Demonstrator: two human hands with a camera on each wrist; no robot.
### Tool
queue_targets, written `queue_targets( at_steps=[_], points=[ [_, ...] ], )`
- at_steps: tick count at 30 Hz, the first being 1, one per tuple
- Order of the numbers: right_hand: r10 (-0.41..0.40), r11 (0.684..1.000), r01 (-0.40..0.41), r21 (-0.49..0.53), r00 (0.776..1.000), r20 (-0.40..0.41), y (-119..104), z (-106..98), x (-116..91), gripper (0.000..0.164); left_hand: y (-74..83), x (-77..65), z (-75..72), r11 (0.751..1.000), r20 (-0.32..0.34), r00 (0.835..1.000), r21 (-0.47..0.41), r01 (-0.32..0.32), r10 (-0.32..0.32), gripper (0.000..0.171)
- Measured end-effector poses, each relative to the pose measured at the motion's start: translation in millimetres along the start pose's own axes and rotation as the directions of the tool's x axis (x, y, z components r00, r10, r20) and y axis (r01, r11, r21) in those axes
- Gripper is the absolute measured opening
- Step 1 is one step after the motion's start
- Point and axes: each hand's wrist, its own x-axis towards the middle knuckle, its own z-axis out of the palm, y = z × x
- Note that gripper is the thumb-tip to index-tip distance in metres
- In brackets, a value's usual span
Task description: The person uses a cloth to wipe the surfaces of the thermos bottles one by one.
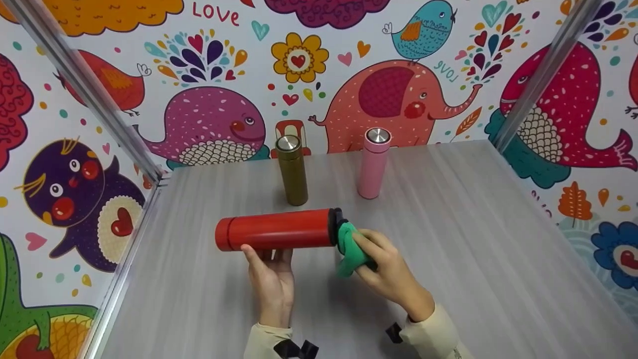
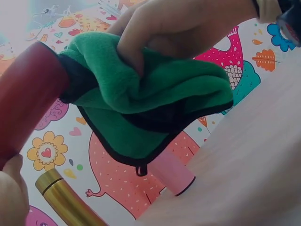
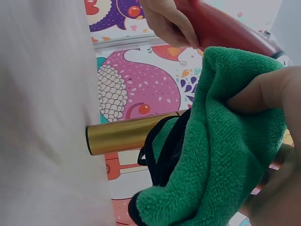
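A red thermos bottle (image 1: 279,230) lies sideways above the table, its black-edged end pointing right. My left hand (image 1: 273,284) grips it from below near its left end, thumb on the near side. My right hand (image 1: 391,271) pinches a bunched green cloth (image 1: 353,252) with dark edging against the bottle's right end. In the left wrist view the cloth (image 2: 155,89) covers that end of the bottle (image 2: 28,99) and hangs down with a small loop at its corner. The right wrist view shows thumb and fingers pressing the folded cloth (image 3: 221,136).
Behind the red bottle, a gold thermos (image 1: 293,172) and a pink thermos (image 1: 374,164) stand upright on the grey wood-grain table (image 1: 473,224). Cartoon-printed walls (image 1: 309,50) enclose the back and sides, with metal posts (image 1: 94,94) at the corners.
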Motion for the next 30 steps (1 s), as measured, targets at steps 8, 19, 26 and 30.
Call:
queue_targets(
  at_steps=[8, 19, 26, 30],
  points=[
    [-0.038, 0.999, 0.038, -0.036, 0.999, -0.002, -10, -4, 0, 0.068, -1.2, 1.5, -2.2, 0.997, -0.024, 0.999, 0.059, -0.040, 0.042, 0.060],
    [-0.044, 0.999, 0.044, 0.007, 0.997, -0.060, -5, -2, 6, 0.066, -4.8, -7.2, -10.9, 0.986, -0.014, 1.000, 0.167, -0.015, 0.017, 0.054],
    [0.046, 0.996, -0.042, 0.083, 0.998, -0.047, 1, 5, -1, 0.067, -0.6, -9.9, -7.2, 0.984, -0.015, 1.000, 0.178, -0.010, 0.013, 0.055],
    [0.046, 0.993, -0.042, 0.107, 0.998, -0.031, 0, 9, -7, 0.066, 1.7, -7.3, -5.2, 0.988, -0.028, 1.000, 0.157, -0.010, 0.014, 0.057]
  ],
)
